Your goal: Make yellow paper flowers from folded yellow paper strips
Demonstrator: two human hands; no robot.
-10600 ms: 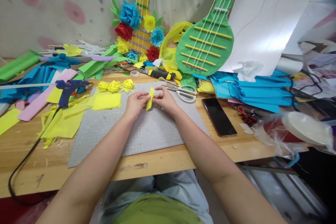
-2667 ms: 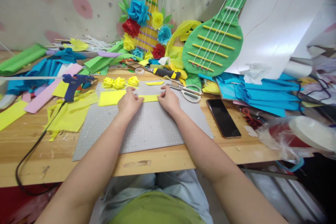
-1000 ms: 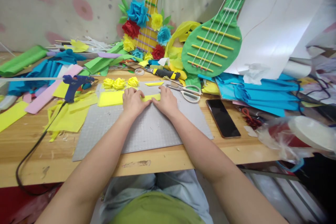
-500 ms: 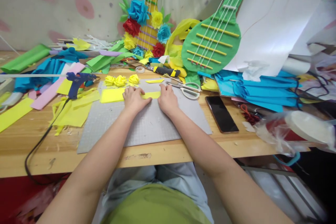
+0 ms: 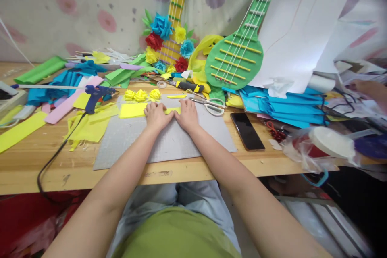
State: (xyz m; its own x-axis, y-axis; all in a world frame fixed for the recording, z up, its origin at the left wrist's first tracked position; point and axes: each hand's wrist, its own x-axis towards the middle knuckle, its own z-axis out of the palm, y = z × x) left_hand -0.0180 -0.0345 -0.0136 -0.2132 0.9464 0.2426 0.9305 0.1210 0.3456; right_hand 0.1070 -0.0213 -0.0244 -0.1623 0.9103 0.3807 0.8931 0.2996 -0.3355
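Note:
A narrow yellow paper strip (image 5: 172, 110) lies on the grey cutting mat (image 5: 169, 145). My left hand (image 5: 155, 115) presses on its left end with bent fingers. My right hand (image 5: 187, 115) presses on its right end, close beside the left. Only a short piece of the strip shows between the two hands. A flat yellow sheet (image 5: 133, 110) lies just left of my left hand. Three small yellow paper flowers (image 5: 142, 95) sit at the mat's far edge. A second thin yellow strip (image 5: 177, 96) lies beyond my hands.
Scissors (image 5: 208, 107) and a black phone (image 5: 247, 131) lie to the right. A blue glue gun (image 5: 93, 93) with its cord lies left. A utility knife (image 5: 189, 86), coloured paper piles and a green paper guitar (image 5: 234, 58) crowd the back. Another person's hand (image 5: 367, 88) shows far right.
The strip, held up between my fingers ten seconds ago, now lies pressed on the mat. In the last second my hands stayed on it, close together, and the view moved back a little.

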